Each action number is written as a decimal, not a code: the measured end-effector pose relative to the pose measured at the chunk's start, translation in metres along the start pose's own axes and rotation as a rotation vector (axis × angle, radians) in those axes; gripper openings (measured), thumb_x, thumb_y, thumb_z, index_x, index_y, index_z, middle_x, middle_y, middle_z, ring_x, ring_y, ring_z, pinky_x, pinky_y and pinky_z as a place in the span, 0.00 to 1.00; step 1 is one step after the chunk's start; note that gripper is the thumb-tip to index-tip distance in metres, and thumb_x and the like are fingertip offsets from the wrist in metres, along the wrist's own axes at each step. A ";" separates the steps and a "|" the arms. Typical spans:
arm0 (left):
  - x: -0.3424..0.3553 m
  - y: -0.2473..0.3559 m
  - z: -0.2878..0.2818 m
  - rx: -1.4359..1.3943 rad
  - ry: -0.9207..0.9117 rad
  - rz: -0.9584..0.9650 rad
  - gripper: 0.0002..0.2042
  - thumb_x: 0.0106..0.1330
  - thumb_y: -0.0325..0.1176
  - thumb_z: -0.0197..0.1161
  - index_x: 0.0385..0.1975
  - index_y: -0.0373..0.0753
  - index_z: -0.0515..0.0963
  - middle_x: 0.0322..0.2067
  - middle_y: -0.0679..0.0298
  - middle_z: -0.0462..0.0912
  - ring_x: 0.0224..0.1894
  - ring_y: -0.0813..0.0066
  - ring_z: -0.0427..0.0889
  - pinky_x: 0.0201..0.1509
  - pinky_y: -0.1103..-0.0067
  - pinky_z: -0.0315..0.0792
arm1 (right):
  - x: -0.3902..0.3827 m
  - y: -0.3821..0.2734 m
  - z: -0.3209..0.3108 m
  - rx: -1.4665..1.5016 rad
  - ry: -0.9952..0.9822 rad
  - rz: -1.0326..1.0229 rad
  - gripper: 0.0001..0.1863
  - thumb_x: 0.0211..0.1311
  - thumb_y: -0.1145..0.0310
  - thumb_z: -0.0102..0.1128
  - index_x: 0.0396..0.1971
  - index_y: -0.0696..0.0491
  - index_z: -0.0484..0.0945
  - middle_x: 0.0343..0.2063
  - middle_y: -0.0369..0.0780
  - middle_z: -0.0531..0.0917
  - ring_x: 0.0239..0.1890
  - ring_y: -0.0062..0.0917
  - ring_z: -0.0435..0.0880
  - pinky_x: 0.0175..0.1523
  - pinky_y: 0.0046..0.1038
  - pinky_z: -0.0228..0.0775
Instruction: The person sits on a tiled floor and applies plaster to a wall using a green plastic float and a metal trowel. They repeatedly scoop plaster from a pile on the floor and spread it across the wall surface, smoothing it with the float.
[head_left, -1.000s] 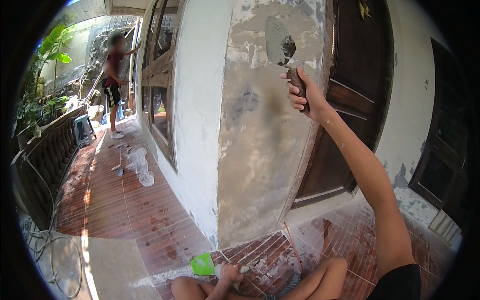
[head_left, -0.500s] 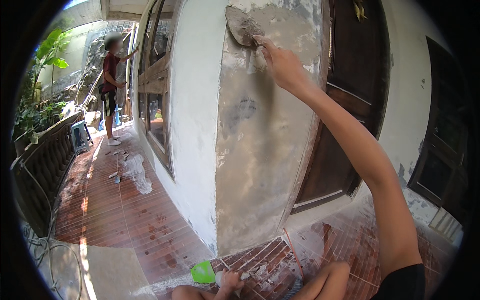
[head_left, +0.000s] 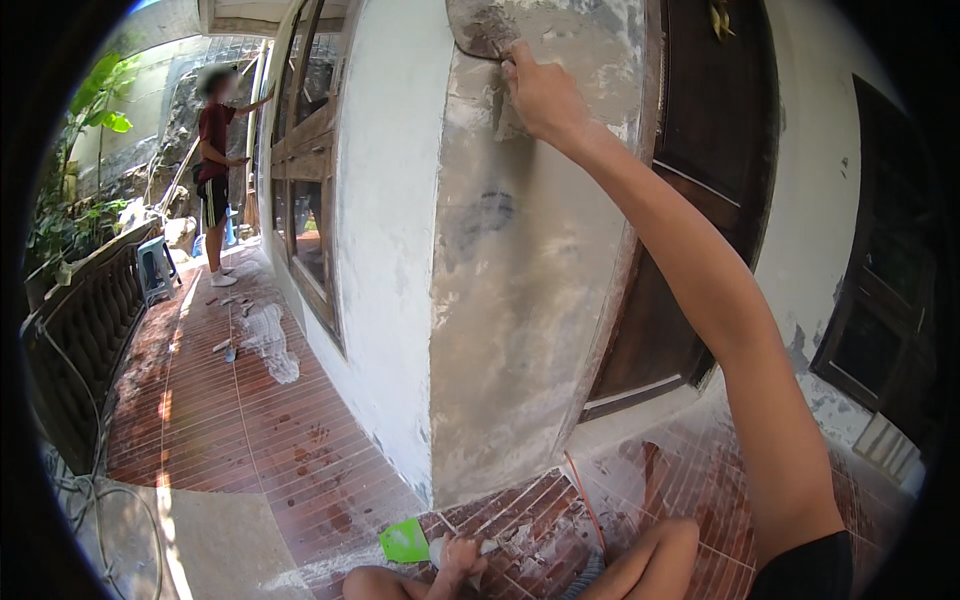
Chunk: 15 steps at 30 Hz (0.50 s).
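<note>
My right hand (head_left: 545, 95) grips a metal trowel (head_left: 478, 30) pressed against the grey, patchy plaster (head_left: 510, 280) high on the narrow wall face by the white corner. The blade is partly cut off by the top of the picture and its handle is mostly hidden by my fingers. Low in the middle, between my bent legs, my left hand (head_left: 462, 552) is closed round a pale, handled item beside a green plastic blade (head_left: 404, 540); whether both are one tool I cannot tell. Crumbs of white material lie on the tiles nearby.
A person (head_left: 214, 150) stands at the far left by wooden windows (head_left: 305, 230). A railing (head_left: 75, 360), plastic stool (head_left: 155, 268), loose cables (head_left: 105, 510) and scattered items on the tiled floor (head_left: 260, 420) are at the left; a dark door (head_left: 710, 120) is at the right.
My right hand has moved up and left with the trowel, which went from standing upright over the wall's middle to lying tilted against the plaster near the top corner. My left hand has barely moved.
</note>
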<state>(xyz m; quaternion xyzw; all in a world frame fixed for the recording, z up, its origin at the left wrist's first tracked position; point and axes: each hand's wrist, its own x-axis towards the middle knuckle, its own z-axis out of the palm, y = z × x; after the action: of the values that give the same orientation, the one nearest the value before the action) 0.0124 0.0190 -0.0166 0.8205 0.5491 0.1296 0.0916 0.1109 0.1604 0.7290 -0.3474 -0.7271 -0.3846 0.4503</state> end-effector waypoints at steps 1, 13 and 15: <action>-0.001 0.001 0.002 0.031 -0.005 0.001 0.27 0.56 0.56 0.61 0.53 0.50 0.79 0.46 0.60 0.84 0.58 0.63 0.77 0.64 0.54 0.59 | -0.015 -0.002 -0.002 -0.002 -0.067 -0.027 0.16 0.75 0.59 0.41 0.55 0.51 0.64 0.26 0.55 0.82 0.33 0.58 0.80 0.41 0.54 0.70; -0.006 0.002 -0.002 0.026 0.017 0.021 0.26 0.61 0.57 0.56 0.53 0.48 0.78 0.45 0.56 0.84 0.54 0.60 0.79 0.61 0.56 0.60 | -0.040 0.041 -0.024 0.074 0.094 0.110 0.15 0.74 0.60 0.40 0.52 0.53 0.65 0.23 0.57 0.80 0.32 0.59 0.80 0.41 0.55 0.70; -0.004 0.002 -0.005 0.038 -0.008 0.019 0.26 0.61 0.58 0.56 0.52 0.47 0.78 0.45 0.56 0.84 0.54 0.61 0.79 0.61 0.57 0.60 | -0.059 0.014 -0.005 0.120 -0.027 0.151 0.16 0.74 0.61 0.42 0.54 0.52 0.64 0.25 0.57 0.80 0.33 0.59 0.80 0.43 0.55 0.70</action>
<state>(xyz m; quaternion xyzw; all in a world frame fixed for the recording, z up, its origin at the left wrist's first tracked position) 0.0109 0.0148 -0.0118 0.8279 0.5431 0.1170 0.0769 0.1454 0.1533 0.6792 -0.3789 -0.7265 -0.3006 0.4882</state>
